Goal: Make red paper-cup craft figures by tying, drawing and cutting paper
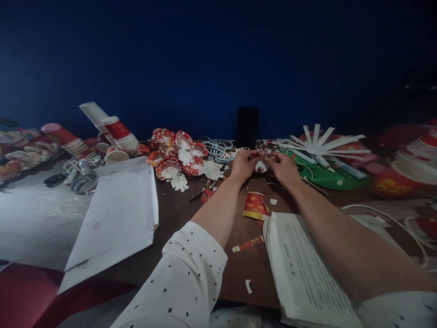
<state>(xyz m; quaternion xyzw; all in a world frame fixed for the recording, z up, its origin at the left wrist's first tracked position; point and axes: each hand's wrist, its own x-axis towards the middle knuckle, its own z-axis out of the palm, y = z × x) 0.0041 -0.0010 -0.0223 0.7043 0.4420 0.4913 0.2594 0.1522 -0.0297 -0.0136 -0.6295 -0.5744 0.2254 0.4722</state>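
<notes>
"Hands first: how did they stand?"

"The left hand (243, 166) and right hand (287, 170) nearly met above the far part of the brown table (218, 278), fingers curled in, tips almost closed. Between them was a small reddish paper piece (262, 156), pinched from both sides."

"Firmly?"

"Too dim and small; I couldn't tell."

"What could have gone wrong?"

"Uneven pulling, I'd say. If one hand had tugged harder, thin paper might have creased or torn. A loose pinch could have dropped it among scraps."

"Anything nearby at risk?"

"The cluster of red-and-white paper shapes (184, 155) lay near the left hand, so a sideways sweep might have scattered it. The pale blue cord (218, 148) beyond could have snagged a finger. And the red cup piece (255, 204) lay between the forearms, where a dropped wrist might have crushed it."
</notes>
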